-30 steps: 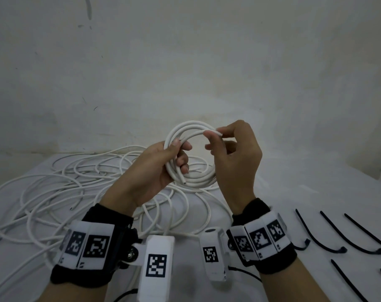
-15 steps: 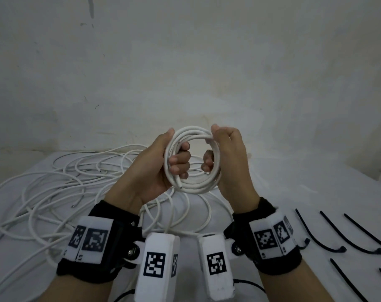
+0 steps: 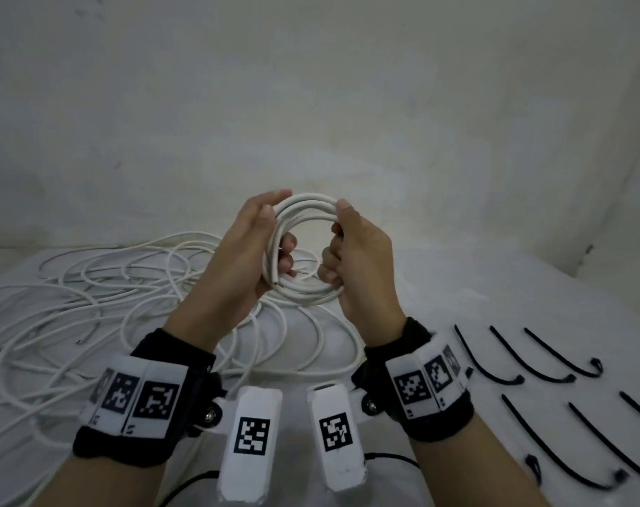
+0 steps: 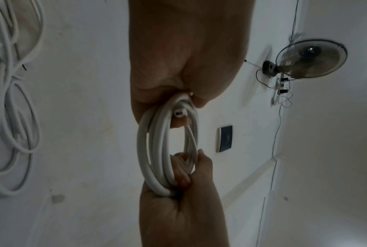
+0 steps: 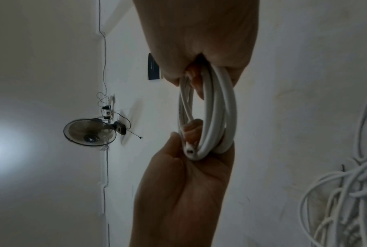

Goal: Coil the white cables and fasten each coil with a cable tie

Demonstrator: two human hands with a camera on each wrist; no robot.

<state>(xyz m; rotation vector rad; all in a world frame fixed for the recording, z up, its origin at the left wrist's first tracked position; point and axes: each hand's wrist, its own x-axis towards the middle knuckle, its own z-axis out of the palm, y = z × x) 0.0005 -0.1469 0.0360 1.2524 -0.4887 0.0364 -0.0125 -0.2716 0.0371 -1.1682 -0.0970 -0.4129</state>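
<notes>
The white cable coil [image 3: 303, 250] is held upright above the surface [image 3: 475, 298], between both hands. The left hand [image 3: 249, 258] curls its grip round the coil's left side; the right hand [image 3: 362, 258] clasps its right side, fingers through the ring.

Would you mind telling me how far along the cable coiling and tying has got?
One white coil looks fully wound, a cut end showing. The left hand and right hand grip its opposite sides above the table; no tie is on it. The black cable ties lie unused at the right, and the loose white cables still await coiling.
</notes>
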